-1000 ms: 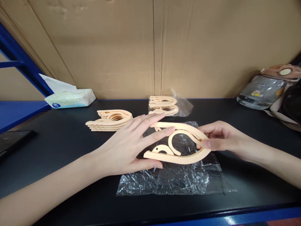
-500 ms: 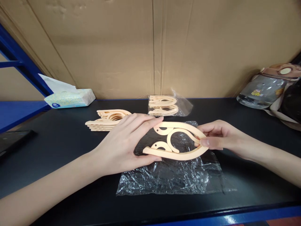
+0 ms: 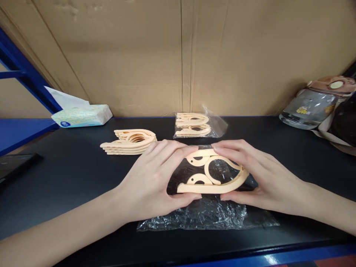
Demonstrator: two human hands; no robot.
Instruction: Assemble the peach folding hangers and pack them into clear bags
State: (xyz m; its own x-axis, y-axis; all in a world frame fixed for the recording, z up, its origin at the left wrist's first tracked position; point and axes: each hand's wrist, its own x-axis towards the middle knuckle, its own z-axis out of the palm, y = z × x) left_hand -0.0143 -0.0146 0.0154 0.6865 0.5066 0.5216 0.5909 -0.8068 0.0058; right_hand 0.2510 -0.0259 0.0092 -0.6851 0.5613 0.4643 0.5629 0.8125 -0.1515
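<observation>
A cream plastic folding hanger (image 3: 219,188), folded up with its hook tucked between the two arms, is held between both hands. My left hand (image 3: 155,174) grips its open-ended left part, fingers on the far arm and thumb along the near arm. Round the right part, near the joint, my right hand (image 3: 258,178) holds it in the same way. Below the hanger a clear plastic bag (image 3: 200,217) lies crumpled on the black tabletop (image 3: 83,185). Just beyond my left hand stands a stack of several similar folded hangers (image 3: 125,148).
At the back, more folded hangers (image 3: 193,131) lie in a clear bag (image 3: 219,126). A tissue pack (image 3: 83,116) sits back left, with a dark phone-like object (image 3: 16,167) nearer. To the right is a water bottle (image 3: 308,105) with a strap. Cardboard (image 3: 139,55) forms the back wall.
My right hand has gone from pinching the hanger's joint end to spanning both arms. The hanger has shifted slightly right and nearer, and my left hand has moved with it.
</observation>
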